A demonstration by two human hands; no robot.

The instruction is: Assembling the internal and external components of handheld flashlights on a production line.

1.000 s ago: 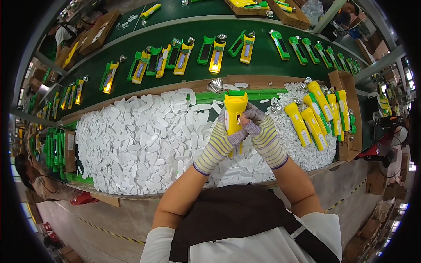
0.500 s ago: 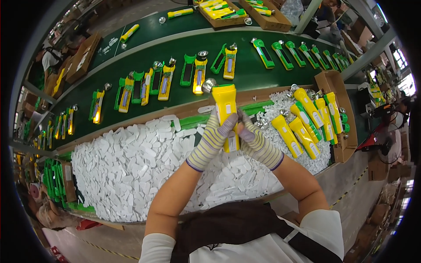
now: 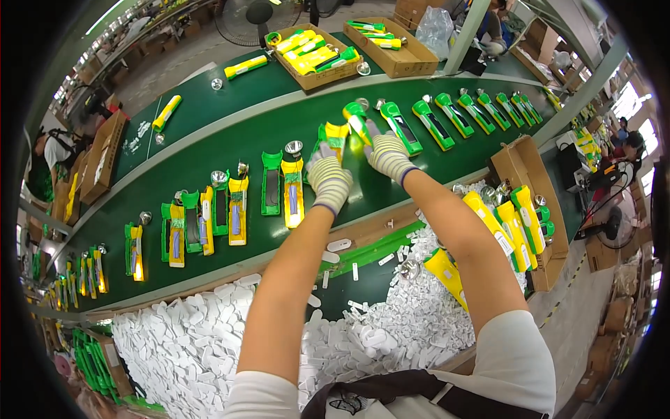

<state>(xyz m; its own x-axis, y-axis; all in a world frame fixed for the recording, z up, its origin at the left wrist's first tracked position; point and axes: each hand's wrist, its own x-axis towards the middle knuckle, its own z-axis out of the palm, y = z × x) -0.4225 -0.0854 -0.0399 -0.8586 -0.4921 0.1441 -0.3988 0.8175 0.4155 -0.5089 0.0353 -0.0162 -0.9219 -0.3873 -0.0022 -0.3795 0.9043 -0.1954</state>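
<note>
Both my hands wear striped, fingerless-looking gloves and reach over the green belt. My left hand point(image 3: 329, 180) closes at the near end of an opened flashlight point(image 3: 336, 138), whose green and yellow halves lie side by side. Its fingertips partly cover that end. Just to the right, my right hand point(image 3: 389, 156) has its fingers against the side of a yellow-and-green flashlight point(image 3: 356, 123), slightly smeared by motion. A silver reflector point(image 3: 362, 104) shows at its far end. Right of that lies a green-faced flashlight point(image 3: 400, 128) with a dark panel.
Opened flashlights point(image 3: 293, 192) with loose reflectors line the belt point(image 3: 356, 230) to the left; green-faced ones continue right. Nearer me lie heaps of small white plastic pieces point(image 3: 188, 342). A cardboard box point(image 3: 548, 262) with yellow flashlights stands right; cartons point(image 3: 401, 61) stand beyond the belt.
My hands have moved away from me, from above the white pieces to the belt. The flashlight both hands held is now at the belt beside my right hand. The view has shifted.
</note>
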